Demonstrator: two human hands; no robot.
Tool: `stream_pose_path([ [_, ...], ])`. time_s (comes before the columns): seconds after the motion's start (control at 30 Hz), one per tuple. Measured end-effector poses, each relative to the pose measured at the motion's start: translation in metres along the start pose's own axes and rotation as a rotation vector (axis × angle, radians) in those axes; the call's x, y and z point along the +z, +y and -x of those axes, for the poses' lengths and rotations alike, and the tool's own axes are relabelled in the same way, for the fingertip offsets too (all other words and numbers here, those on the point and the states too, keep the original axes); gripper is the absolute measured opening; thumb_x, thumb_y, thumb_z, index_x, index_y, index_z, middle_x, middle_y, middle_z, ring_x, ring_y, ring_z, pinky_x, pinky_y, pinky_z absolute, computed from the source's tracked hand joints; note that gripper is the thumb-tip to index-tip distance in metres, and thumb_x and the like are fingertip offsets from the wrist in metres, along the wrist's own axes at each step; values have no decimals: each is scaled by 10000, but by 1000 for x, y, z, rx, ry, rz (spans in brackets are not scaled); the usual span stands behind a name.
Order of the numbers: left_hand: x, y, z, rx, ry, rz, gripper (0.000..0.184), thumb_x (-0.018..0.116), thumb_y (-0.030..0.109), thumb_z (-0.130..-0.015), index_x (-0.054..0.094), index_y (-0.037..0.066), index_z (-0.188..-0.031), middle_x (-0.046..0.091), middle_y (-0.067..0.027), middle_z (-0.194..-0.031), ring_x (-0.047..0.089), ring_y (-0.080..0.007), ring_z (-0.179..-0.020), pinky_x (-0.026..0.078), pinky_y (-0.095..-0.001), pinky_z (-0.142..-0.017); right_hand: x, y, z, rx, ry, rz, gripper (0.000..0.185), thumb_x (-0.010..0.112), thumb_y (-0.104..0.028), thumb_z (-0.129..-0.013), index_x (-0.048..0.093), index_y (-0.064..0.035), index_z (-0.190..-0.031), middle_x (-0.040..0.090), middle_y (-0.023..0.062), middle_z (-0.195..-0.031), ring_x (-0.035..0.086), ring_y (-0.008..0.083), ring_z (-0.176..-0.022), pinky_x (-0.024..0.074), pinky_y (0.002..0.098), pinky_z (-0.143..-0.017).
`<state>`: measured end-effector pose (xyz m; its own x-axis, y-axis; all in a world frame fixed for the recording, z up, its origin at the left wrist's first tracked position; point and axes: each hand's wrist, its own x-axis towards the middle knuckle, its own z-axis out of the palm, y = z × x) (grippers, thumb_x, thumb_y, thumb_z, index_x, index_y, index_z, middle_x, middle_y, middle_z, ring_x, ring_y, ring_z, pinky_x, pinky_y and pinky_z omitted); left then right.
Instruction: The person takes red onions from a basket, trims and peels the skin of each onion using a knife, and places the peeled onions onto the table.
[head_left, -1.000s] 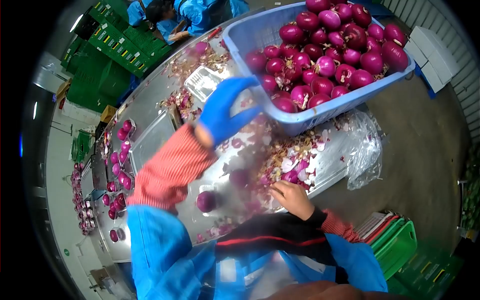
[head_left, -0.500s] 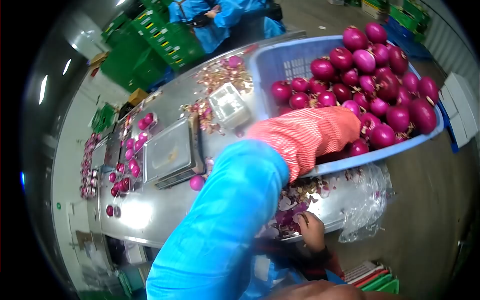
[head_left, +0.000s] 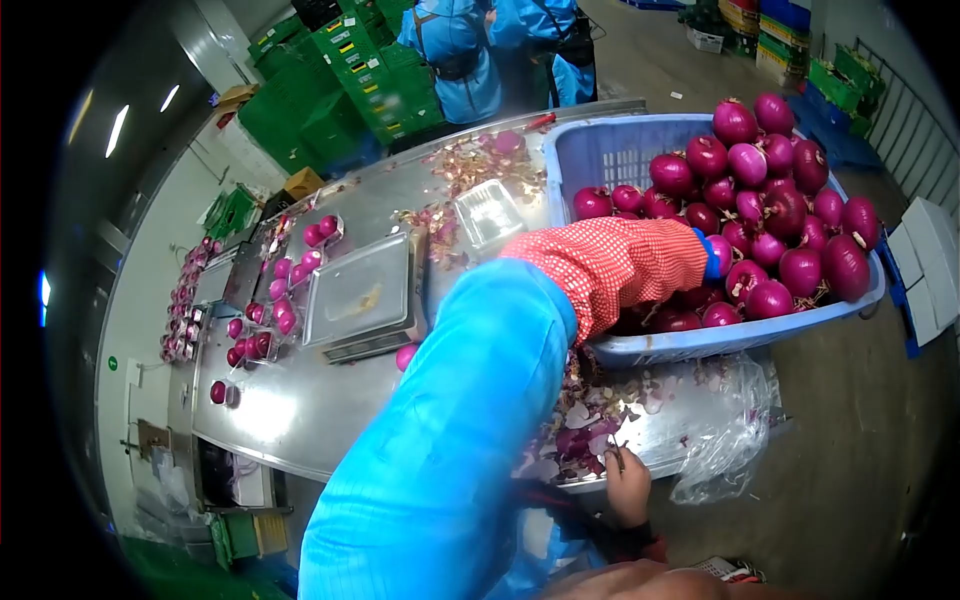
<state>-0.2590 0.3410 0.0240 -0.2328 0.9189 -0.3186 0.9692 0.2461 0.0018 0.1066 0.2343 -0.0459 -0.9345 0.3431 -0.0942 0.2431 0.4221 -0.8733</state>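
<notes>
My left hand reaches from the left into a blue plastic basket heaped with red onions. A blue sleeve and a red checked cuff cover that arm, and a bit of blue glove shows beside an onion. Its fingers are mostly hidden, so a grip cannot be made out. Below the basket, at the table's near edge, my right hand is bare and closed on a thin dark tool, too small to name. Loose purple onion skins lie on the table next to it.
A weighing scale and clear plastic punnets stand on the metal table. Packed onions sit further left. A crumpled plastic bag hangs over the near edge. Two people in blue stand beyond, near green crates.
The view has shifted, so the basket and table sit lower. My left hand's blue glove now shows among the onions. The dark tool in my right hand shows more plainly.
</notes>
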Motion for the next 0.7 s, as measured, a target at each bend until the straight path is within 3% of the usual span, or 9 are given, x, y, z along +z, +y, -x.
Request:
stream_pose_path([
  [0.27,-13,-6,18,-90,83,72,672,755,242,-790,475,173,-1397,588,-133,-1285,620,-298,-1117,528,-404,-935,13,-7,10,-94,2,98,202,611,-205,-908,664,-14,-945,653,236,-843,633,430,-785,492,456,-685],
  [0.4,-16,-10,29,-129,126,139,669,752,243,-800,468,163,-1400,582,-132,-1295,619,-288,-1119,528,-396,-936,1,-19,24,35,-27,165,212,609,-207,-908,658,-2,-936,653,233,-834,634,425,-776,489,453,-676],
  [0.5,-25,-13,44,-156,178,245,667,751,243,-808,463,156,-1403,578,-131,-1302,619,-281,-1121,529,-390,-937,-9,-27,36,-228,62,156,209,608,-198,-912,658,5,-925,658,221,-821,643,407,-761,491,436,-671],
  [0.6,-38,-21,66,-149,294,541,665,749,243,-816,458,149,-1406,574,-130,-1310,618,-274,-1123,529,-385,-938,1,-2,36,-29,64,136,200,605,-183,-915,660,9,-920,663,214,-813,652,399,-763,494,423,-667],
  [0.63,-43,-24,77,-129,344,712,664,749,243,-819,456,147,-1407,572,-129,-1312,618,-272,-1124,530,-383,-939,3,-3,35,-78,94,93,195,598,-177,-925,658,9,-914,652,221,-798,630,393,-706,480,412,-638],
  [0.7,-52,-29,106,-65,438,1093,663,748,243,-824,453,143,-1409,569,-129,-1317,618,-267,-1125,530,-379,-939,-3,-10,36,-41,61,72,217,566,-186,-939,655,9,-911,649,227,-814,622,408,-736,474,447,-659],
])
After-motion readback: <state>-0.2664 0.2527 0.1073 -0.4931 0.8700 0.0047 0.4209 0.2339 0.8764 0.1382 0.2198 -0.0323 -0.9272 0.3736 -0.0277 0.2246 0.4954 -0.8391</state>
